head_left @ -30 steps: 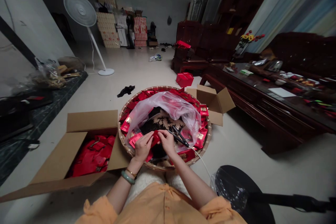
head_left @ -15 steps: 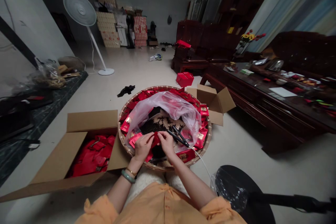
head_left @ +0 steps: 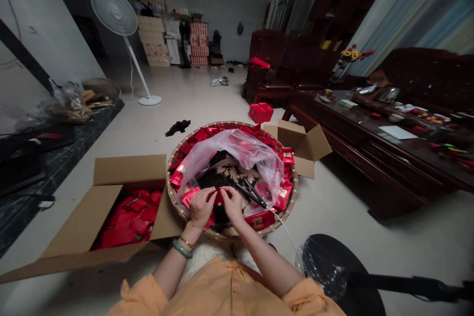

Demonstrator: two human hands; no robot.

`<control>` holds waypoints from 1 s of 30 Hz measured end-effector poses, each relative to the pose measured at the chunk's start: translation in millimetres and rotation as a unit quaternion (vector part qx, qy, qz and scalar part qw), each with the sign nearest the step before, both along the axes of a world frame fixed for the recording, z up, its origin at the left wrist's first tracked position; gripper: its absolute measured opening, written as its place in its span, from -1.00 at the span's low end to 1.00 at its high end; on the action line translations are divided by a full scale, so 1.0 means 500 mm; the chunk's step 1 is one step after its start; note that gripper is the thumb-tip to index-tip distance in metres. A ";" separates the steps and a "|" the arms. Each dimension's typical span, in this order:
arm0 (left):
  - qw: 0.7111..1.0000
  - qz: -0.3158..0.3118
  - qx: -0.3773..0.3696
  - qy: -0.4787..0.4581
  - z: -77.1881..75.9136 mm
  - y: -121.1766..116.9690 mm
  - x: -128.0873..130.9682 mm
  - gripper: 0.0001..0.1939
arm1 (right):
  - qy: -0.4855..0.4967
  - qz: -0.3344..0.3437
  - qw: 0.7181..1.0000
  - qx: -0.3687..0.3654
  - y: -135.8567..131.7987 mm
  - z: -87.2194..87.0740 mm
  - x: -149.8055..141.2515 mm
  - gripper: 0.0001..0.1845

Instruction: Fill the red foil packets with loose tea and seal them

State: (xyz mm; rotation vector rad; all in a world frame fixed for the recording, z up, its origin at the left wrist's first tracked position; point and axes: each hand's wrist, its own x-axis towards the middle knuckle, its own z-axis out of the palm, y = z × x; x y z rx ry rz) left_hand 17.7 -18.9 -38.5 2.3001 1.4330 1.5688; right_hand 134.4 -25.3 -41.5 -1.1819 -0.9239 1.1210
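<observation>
Woven bamboo tray (head_left: 292, 192) on the floor (head_left: 222, 103) before you, ringed with red packets (head_left: 202, 134), held a clear plastic bag (head_left: 229, 158); above it, your left hand (head_left: 202, 207) and right hand (head_left: 232, 206), half closed, pinched a small red packet (head_left: 218, 198) between them, a black corded tool (head_left: 252, 195) just beside.

White pedestal fan (head_left: 114, 18) on a round base, standing on pale tile floor (head_left: 207, 94), left of centre. Tan and red cartons (head_left: 150, 42) stacked at the far wall. Crumpled black cloth (head_left: 177, 128) lying mid-floor. Small red box (head_left: 260, 112) just beside an open tan cardboard carton (head_left: 301, 145), flaps up. Long dark-wood table (head_left: 370, 158) with drawers along the right; yellow and red flowers (head_left: 350, 54) at its far end.
</observation>
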 end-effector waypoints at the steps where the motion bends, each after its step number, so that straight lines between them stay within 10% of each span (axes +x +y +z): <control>1: 1.000 -0.006 0.000 -0.007 0.002 -0.001 0.001 -0.90 | 0.002 0.001 1.000 0.001 -0.002 0.000 -0.001 -0.68; 13: 0.998 -0.052 -0.044 0.015 0.014 0.001 -0.011 -0.87 | -0.109 -0.006 0.992 0.069 -0.006 0.008 0.010 -0.79; 20: 0.992 -0.044 -0.110 -0.042 0.020 0.005 -0.020 -0.87 | -0.385 0.023 0.898 0.213 -0.013 0.049 0.054 -0.81; 30: 0.988 -0.125 -0.091 0.019 0.041 0.002 -0.028 -0.85 | -0.471 0.129 0.866 0.112 0.017 0.093 0.081 -0.93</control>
